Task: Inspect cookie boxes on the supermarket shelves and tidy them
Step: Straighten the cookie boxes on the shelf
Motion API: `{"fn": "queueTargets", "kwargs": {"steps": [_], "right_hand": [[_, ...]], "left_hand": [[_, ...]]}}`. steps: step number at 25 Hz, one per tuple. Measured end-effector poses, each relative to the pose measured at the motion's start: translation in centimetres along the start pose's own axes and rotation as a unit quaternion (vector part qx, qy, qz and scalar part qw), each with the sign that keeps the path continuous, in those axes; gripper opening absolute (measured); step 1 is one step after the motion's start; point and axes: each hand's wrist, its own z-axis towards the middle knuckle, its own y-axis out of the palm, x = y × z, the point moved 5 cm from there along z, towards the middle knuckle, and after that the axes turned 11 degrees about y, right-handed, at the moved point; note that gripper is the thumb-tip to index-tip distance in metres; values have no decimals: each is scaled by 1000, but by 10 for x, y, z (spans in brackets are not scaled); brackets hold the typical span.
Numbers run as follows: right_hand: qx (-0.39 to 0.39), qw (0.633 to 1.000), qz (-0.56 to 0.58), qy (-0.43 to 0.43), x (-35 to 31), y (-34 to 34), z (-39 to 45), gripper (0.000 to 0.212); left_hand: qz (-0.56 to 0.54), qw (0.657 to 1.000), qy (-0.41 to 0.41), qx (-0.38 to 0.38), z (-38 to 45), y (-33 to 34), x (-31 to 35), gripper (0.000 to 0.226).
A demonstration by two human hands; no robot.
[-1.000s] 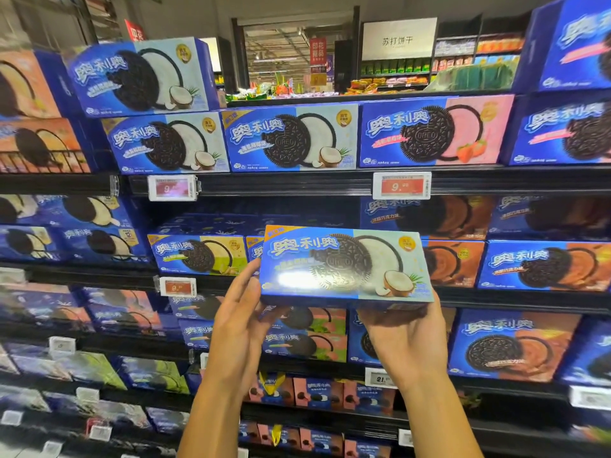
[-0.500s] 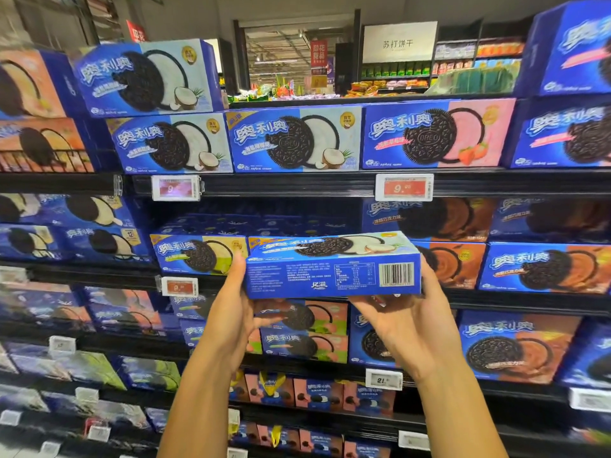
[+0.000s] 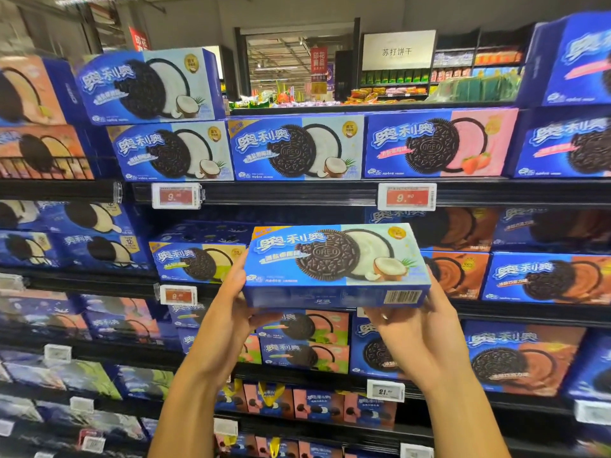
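Mid-frame, my hands are gripping the box, tilting its front back toward me; inspection is wrapping up.

A supermarket aisle; stocked shelves of cookie boxes; price tags.

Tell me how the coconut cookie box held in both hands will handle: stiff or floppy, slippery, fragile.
The coconut cookie box probably stays stiff: its edges look straight though the left hand and right hand hold only its ends. Its glossy face may be a bit slippery. The cookies inside are likely fragile, so squeezing seems unwise.
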Motion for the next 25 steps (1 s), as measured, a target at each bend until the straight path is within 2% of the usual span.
{"fn": "queueTargets", "kwargs": {"steps": [3, 8, 15, 18, 21, 25], "right_hand": [[18, 999, -36, -37, -5, 0, 0, 38], [52, 969, -198, -139, -19, 6, -7, 31], [37, 936, -300, -182, -36, 32, -7, 31], [41, 908, -367, -199, -44, 43, -4, 35], [40, 879, -416, -231, -56, 63, -4, 41], [4, 840, -460, -288, -77, 101, 0, 45]], "left_hand": [[-3, 1000, 17, -15, 1, -6, -1, 55], [2, 999, 42, -24, 3, -13, 4, 56], [-15, 996, 85, 11, 16, -23, 18, 52], [7, 994, 101, 28, 29, -27, 28, 53], [41, 991, 118, 37, 44, -26, 46, 44], [90, 983, 153, 49, 73, -25, 80, 52]]}}
